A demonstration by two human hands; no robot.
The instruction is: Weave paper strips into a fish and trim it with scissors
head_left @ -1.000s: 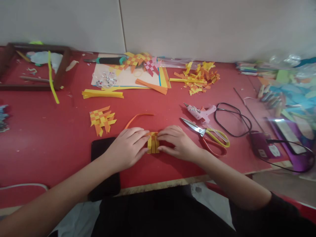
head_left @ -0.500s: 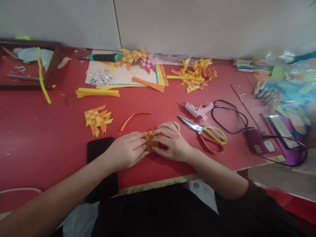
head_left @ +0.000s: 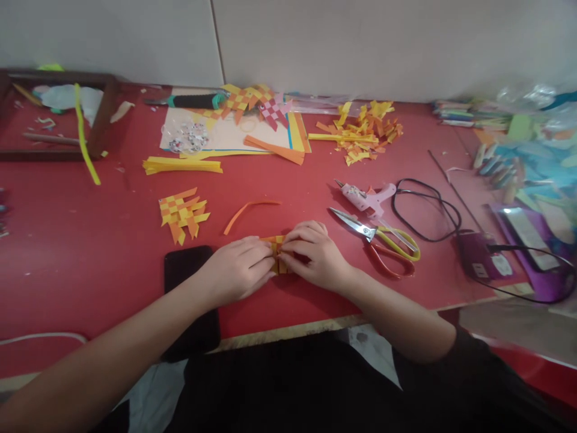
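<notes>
Woven fish [head_left: 181, 210]: left of left grip [head_left: 241, 267].
Left grip: fingers curled, pressed onto paper weave [head_left: 279, 241].
Paper weave: pinned between both grips on worktop [head_left: 288, 307]; squaring-up apparently in hand, even tension called for next.
Right grip [head_left: 318, 255]: nearly closed, paper weave's right side held.
</notes>
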